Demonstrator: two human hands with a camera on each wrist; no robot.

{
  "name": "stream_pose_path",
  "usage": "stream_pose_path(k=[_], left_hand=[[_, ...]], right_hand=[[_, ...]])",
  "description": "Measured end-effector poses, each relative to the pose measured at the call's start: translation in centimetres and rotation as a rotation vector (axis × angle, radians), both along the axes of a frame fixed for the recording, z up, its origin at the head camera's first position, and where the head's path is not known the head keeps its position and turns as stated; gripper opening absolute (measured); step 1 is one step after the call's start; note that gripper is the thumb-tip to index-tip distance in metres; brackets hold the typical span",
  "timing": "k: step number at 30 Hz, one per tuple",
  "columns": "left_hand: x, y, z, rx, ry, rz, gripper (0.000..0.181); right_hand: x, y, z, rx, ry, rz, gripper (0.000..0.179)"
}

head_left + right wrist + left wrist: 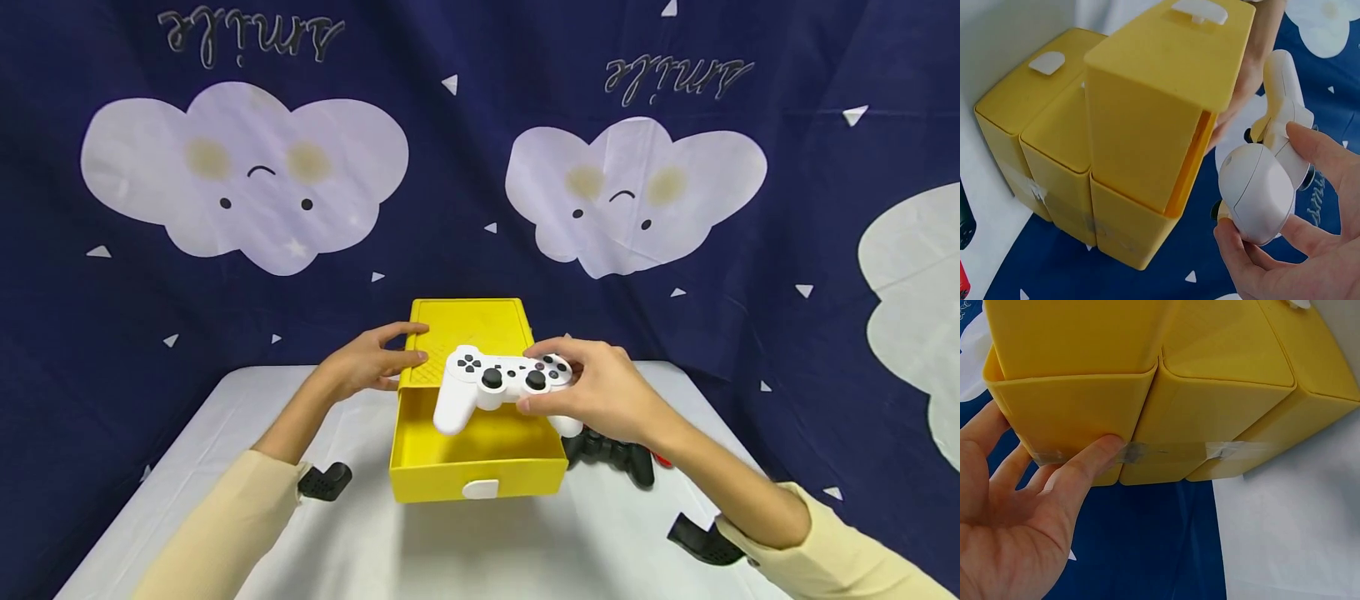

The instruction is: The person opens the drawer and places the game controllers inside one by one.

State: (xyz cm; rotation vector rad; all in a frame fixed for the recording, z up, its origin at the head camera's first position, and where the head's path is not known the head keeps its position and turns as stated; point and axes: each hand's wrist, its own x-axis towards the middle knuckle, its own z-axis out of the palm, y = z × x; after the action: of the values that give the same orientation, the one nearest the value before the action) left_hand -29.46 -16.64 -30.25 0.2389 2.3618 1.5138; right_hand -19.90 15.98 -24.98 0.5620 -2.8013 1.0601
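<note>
My right hand [600, 387] pinches a white game controller [457, 396] by its right end, thumb on one face and fingers on the other. The controller hangs over the pulled-out top drawer [480, 482] of a yellow drawer unit [472, 325]. In the right wrist view the controller [1257, 194] shows from its end, beside the drawer's side wall. My left hand [367, 362] rests on the unit's left side, fingers extended over its top edge. In the left wrist view one finger [1094, 459] lies along the side near clear tape.
The yellow unit is three stacked drawers taped together; the lower two [1054, 137] are closed, with white handles. Right of it on the white table [337, 550] lies a black game controller [618, 457], with a red item [662, 460] behind it. A dark-blue cloud-print curtain [465, 183] hangs behind.
</note>
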Motion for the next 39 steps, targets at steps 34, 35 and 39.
stream_pose_path(k=[34,35,39], left_hand=[[0.0,0.3,0.1,0.008,0.004,0.008,0.067],[0.0,0.3,0.0,0.009,0.003,0.011,0.067],[0.0,0.3,0.0,0.008,0.002,0.015,0.067]], right_hand=[[-0.6,-3.1,-2.6,0.068,0.002,0.041,0.051],[-0.6,-3.1,-2.7,0.076,0.008,0.042,0.052],[-0.6,-3.2,-2.9,0.1,0.012,0.036,0.053]])
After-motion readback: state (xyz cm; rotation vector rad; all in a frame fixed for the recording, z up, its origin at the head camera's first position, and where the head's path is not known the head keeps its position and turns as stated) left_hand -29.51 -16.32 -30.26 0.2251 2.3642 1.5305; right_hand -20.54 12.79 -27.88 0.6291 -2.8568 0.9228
